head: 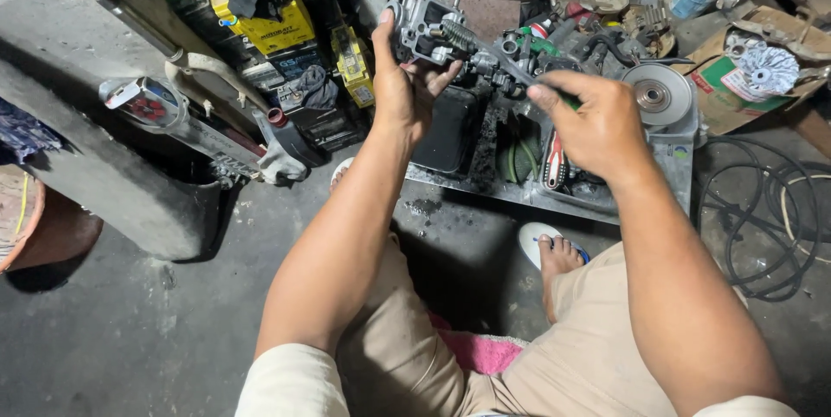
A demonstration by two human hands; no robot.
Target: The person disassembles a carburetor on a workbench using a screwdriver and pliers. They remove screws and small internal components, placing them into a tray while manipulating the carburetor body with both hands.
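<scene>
Gripping a carburetor (pixel 430 29) above the metal tray (pixel 519 192), the left hand (pixel 403 88) is closing around its body while the right hand (pixel 595 123) is pinching a green-handled screwdriver (pixel 530 71) against it; bare concrete floor (pixel 130 330) is lying open below-left.

The scene is being viewed by a single head-worn camera, angled steeply downward and forward. The forearms, lap and cluttered floor (pixel 130 339) are being framed at close range.

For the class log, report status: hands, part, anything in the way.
Left hand grips carburetor, held up. Right hand grips green-handled screwdriver, tip at the carburetor. Parts tray below; nothing between hands.
</scene>
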